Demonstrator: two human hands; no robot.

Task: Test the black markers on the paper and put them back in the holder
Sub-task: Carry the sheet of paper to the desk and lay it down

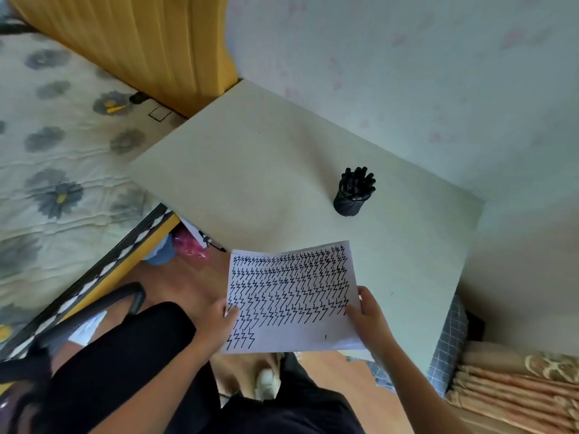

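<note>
Both hands are on the white sheet of paper covered in rows of black zigzag marks (289, 296). The left hand (219, 324) pinches the sheet's left edge, thumb on top, and the right hand (371, 317) grips the right edge the same way. The paper is lifted and tilted, hanging over the near edge of the pale beige rectangular bench (266, 170), so part of it is above the benchtop and part is out over the person's lap. Zigzags fill most of the sheet; the bottom row only has a few on the left, and the rest down there is blank.

The black markers (358, 180) are all bunched upright in the black cylindrical mesh holder (349, 203), caps up. The holder stands on the bench toward its far right side, well apart from the paper and from both hands. Can't tell how many markers are in there, they blur together.

Left of the bench there's a bed with a cream floral quilt (56, 145), and a mustard-yellow curtain (141, 42) hangs behind the bench's far left corner. The person wears black trousers (125, 364).
</note>
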